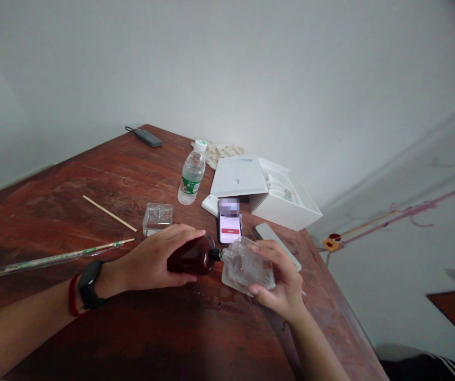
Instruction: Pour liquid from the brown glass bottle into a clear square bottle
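One broad table (pixel 92 180) is seen under everything, with an open white box (pixel 283 214) set at its far right part and a water bottle (pixel 188 182) stood upright to the left of it. Between the hands, and in front of a lit phone (pixel 229 227), two smaller bottles are held neck to neck: the dark bottle (pixel 191 256) on the left, its black neck (pixel 216 254) pointed right, and the clear bottle (pixel 247 269) on the right, its neck pointed left. The dark bottle is gripped by the left hand (pixel 148 259), thumb and fingers closed on opposite sides; the clear bottle is clasped by the right hand (pixel 283 280), fingers over the far side and thumb at the near one. The hands themselves are held apart, joined only through the bottles. The step in hand is judged to be the lining up of the two mouths; whether liquid is being passed across cannot quite be told from this angle. For any next move, both necks would need to be held level with each other and the grips left firm, since wet drops (pixel 207 299) are seen just below on the wood.
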Action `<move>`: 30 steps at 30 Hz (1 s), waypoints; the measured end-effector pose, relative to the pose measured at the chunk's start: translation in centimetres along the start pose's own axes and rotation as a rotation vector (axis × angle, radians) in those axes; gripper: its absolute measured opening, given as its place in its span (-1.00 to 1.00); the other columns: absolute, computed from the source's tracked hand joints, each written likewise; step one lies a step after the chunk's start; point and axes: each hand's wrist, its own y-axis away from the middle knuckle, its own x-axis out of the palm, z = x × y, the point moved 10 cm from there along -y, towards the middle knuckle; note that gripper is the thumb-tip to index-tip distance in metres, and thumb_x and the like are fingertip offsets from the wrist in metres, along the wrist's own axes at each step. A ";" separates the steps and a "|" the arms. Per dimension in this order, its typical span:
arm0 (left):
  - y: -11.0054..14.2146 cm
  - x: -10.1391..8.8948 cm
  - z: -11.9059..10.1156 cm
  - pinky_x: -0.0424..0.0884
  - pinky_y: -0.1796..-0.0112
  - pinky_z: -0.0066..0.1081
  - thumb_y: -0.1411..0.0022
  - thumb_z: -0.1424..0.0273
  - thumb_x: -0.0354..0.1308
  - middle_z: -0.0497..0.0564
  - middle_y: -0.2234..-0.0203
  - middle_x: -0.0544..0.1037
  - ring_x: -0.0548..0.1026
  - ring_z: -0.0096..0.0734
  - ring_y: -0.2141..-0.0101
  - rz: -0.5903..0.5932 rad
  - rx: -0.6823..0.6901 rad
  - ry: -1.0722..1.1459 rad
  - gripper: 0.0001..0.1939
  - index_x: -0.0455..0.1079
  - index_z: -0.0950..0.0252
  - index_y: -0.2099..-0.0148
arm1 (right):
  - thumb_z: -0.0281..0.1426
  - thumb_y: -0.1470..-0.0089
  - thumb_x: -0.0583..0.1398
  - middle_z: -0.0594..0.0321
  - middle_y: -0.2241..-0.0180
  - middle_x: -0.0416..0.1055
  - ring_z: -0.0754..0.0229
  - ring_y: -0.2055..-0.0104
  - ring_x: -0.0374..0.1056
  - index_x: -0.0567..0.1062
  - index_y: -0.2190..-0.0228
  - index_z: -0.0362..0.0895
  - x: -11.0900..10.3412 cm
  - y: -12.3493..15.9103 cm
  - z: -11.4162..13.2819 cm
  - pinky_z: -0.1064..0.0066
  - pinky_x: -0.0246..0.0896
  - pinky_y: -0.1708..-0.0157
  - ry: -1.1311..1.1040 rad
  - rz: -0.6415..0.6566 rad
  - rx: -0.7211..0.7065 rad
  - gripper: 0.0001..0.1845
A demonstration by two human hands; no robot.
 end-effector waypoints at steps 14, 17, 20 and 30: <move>0.0 0.0 0.1 0.48 -0.14 -0.10 -0.24 0.25 0.47 0.12 -0.20 0.48 0.50 -0.03 -0.14 0.000 -0.007 0.010 -0.15 0.14 0.09 -0.44 | 0.03 -0.22 0.34 0.03 0.01 0.51 -0.08 0.03 0.51 0.51 -0.15 0.01 0.0 0.0 0.1 0.07 0.48 0.12 0.010 0.007 -0.005 -0.41; 0.0 0.0 0.1 0.48 -0.14 -0.08 -0.26 0.24 0.44 0.14 -0.19 0.48 0.50 -0.02 -0.14 0.002 -0.020 0.012 -0.19 0.15 0.10 -0.43 | 0.04 -0.22 0.33 0.02 0.02 0.52 -0.09 0.03 0.51 0.52 -0.14 0.00 -0.1 -0.1 0.2 0.05 0.49 0.13 0.012 0.002 -0.002 -0.42; 0.0 0.1 0.1 0.47 -0.15 -0.06 -0.26 0.24 0.44 0.15 -0.20 0.47 0.49 0.00 -0.15 0.008 -0.025 0.009 -0.19 0.15 0.11 -0.43 | 0.03 -0.22 0.33 0.02 0.03 0.52 -0.10 0.04 0.52 0.52 -0.13 0.00 -0.1 -0.2 0.2 0.05 0.49 0.15 0.012 -0.001 -0.001 -0.43; 0.1 0.1 0.2 0.48 -0.16 -0.05 -0.25 0.23 0.45 0.16 -0.21 0.48 0.50 0.02 -0.15 0.004 -0.036 0.012 -0.18 0.16 0.10 -0.44 | 0.04 -0.22 0.33 0.02 0.04 0.52 -0.09 0.05 0.52 0.52 -0.13 0.01 -0.1 -0.1 0.2 0.06 0.49 0.16 0.016 0.002 -0.001 -0.43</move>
